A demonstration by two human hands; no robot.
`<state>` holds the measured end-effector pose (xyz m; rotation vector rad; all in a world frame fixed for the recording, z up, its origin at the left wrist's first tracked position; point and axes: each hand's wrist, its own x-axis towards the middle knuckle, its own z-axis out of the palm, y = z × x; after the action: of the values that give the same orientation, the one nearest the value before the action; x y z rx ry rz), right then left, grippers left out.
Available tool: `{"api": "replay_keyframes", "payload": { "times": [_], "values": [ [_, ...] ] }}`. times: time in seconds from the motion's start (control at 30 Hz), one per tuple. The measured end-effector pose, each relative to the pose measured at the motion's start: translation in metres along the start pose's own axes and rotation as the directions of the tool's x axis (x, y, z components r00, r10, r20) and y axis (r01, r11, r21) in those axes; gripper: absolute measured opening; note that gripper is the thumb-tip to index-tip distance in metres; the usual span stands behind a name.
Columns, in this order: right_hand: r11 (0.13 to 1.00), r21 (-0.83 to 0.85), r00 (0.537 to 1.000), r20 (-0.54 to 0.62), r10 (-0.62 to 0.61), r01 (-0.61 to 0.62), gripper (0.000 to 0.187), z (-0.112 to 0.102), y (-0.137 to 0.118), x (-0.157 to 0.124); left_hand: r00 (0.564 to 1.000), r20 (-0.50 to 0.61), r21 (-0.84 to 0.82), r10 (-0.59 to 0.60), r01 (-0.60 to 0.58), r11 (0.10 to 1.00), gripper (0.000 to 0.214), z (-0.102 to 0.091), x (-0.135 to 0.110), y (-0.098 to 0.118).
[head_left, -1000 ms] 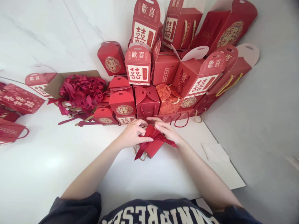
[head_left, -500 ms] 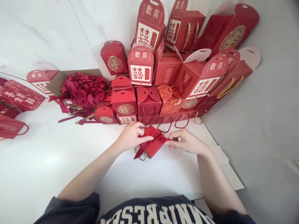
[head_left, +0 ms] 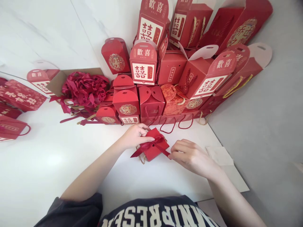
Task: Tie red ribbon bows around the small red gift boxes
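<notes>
A small red gift box [head_left: 155, 150] lies on the white table [head_left: 47, 164] in front of me, with a dark red ribbon [head_left: 151, 143] tied over its top. My left hand [head_left: 134, 135] is closed on the bow's left loop and rests on the box. Just right of the box, my right hand [head_left: 189, 154] pinches the ribbon's right tail between thumb and finger. A ribbon end [head_left: 137, 153] hangs off the box's left side, and a gold cord handle [head_left: 142, 159] shows below it.
Many red paper gift boxes and bags [head_left: 165, 72] are stacked at the back against the wall. A cardboard box of loose red ribbons [head_left: 82, 90] stands at left. Flat red bags [head_left: 16, 104] lie at the far left. The table's right edge [head_left: 227, 157] borders grey floor.
My right hand has left the bow and drawn the ribbon tail out to the right and toward me. The left hand stays on the bow.
</notes>
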<state>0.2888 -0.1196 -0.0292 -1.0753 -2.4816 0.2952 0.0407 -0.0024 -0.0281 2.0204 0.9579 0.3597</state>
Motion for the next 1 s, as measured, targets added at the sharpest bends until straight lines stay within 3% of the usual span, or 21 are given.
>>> {"api": "replay_keyframes", "payload": {
  "times": [0.1,0.17,0.27,0.37,0.4,0.47,0.53,0.57,0.63,0.7,0.77,0.87,0.93,1.0],
  "values": [
    [0.999,-0.015,0.997,0.061,0.042,-0.041,0.026,0.01,-0.007,-0.004,1.0,-0.011,0.044,0.018,-0.017,0.999,0.056,0.001,-0.001,0.0],
    [0.993,0.082,0.986,0.148,0.074,-0.087,0.02,0.008,-0.012,-0.005,1.0,-0.008,0.041,0.023,-0.022,0.999,0.057,0.001,-0.001,0.0],
    [0.929,0.334,0.956,0.285,0.065,-0.163,0.012,-0.009,-0.02,-0.005,1.0,0.025,-0.009,0.013,-0.013,1.0,0.055,-0.003,-0.002,0.003],
    [0.819,0.536,0.944,0.328,0.02,-0.204,0.017,-0.03,-0.023,-0.003,0.999,0.039,-0.079,0.014,-0.011,0.997,0.045,-0.013,-0.006,0.01],
    [0.796,0.554,0.942,0.332,0.055,-0.242,0.016,-0.035,-0.022,-0.003,1.0,0.021,-0.096,0.009,-0.007,0.995,0.039,-0.017,-0.008,0.012],
    [0.775,0.51,0.922,0.303,0.242,-0.372,0.024,-0.036,-0.017,0.0,0.998,-0.05,-0.114,-0.024,0.018,0.993,0.029,-0.025,-0.014,0.018],
    [0.745,0.432,0.86,0.208,0.467,-0.509,0.028,-0.027,-0.009,0.003,0.988,-0.139,-0.099,-0.068,0.055,0.994,0.033,-0.034,-0.021,0.024],
    [0.727,0.423,0.836,0.172,0.522,-0.541,0.027,-0.021,-0.006,0.004,0.98,-0.181,-0.075,-0.083,0.07,0.995,0.034,-0.037,-0.024,0.027],
    [0.684,0.508,0.851,0.264,0.454,-0.523,0.036,-0.007,-0.001,0.008,0.96,-0.26,-0.003,-0.101,0.104,0.995,0.033,-0.043,-0.031,0.033],
    [0.588,0.657,0.877,0.416,0.239,-0.472,0.043,0.005,0.0,0.01,0.935,-0.335,0.09,-0.114,0.152,0.984,0.032,-0.047,-0.039,0.04],
    [0.482,0.756,0.887,0.446,0.115,-0.443,0.042,0.015,0.001,0.011,0.917,-0.375,0.192,-0.133,0.218,0.957,0.036,-0.049,-0.048,0.045],
    [0.498,0.757,0.906,0.367,0.21,-0.422,0.037,0.026,0.0,0.013,0.946,-0.282,0.356,-0.157,0.256,0.899,0.05,-0.051,-0.066,0.051],
    [0.551,0.713,0.901,0.333,0.278,-0.433,0.032,0.031,-0.001,0.014,0.983,-0.097,0.442,-0.155,0.182,0.879,0.079,-0.051,-0.079,0.052],
    [0.563,0.691,0.891,0.333,0.309,-0.453,0.031,0.035,0.0,0.014,0.983,0.106,0.467,-0.151,0.085,0.88,0.109,-0.047,-0.091,0.052]
  ]
}}
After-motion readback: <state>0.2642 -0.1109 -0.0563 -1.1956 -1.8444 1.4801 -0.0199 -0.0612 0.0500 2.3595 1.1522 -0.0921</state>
